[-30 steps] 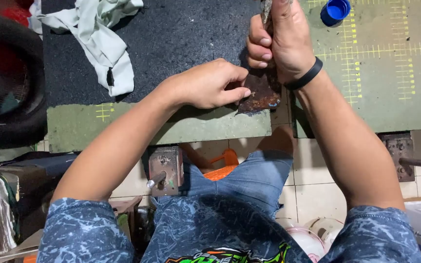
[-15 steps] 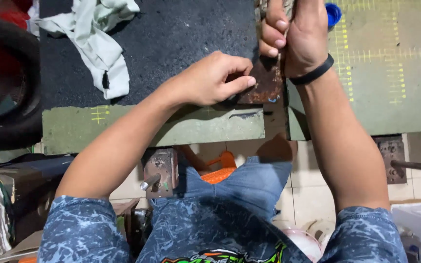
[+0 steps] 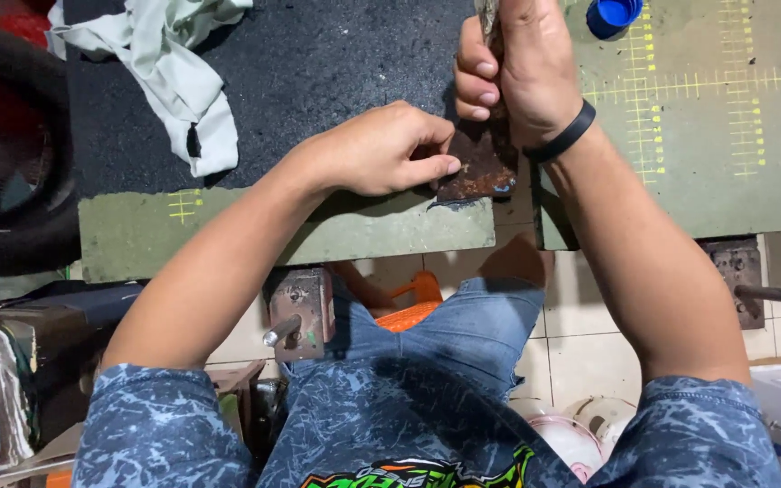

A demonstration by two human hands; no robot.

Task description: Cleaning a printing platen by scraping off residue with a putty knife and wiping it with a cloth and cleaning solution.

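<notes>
A rusty brown flat piece (image 3: 479,167) lies at the near edge of the bench, where the black rubber mat (image 3: 318,72) meets a gap. My left hand (image 3: 381,149) presses its fingertips down on the left side of this piece. My right hand (image 3: 522,68) is closed in a fist around a thin upright tool (image 3: 488,16) whose lower end comes down onto the piece. The tool's tip is hidden behind my fingers. A black band sits on my right wrist.
A pale green cloth (image 3: 174,77) lies on the mat's left part. A black tyre (image 3: 20,154) is at far left. A green cutting mat (image 3: 707,117) with yellow rulings lies right, a blue cap (image 3: 612,15) on it. Metal vise brackets (image 3: 300,312) hang below the bench edge.
My right hand and the tool have shifted slightly on the rusty piece, rising a little and coming back down; my left hand keeps pressing on it in the same spot.
</notes>
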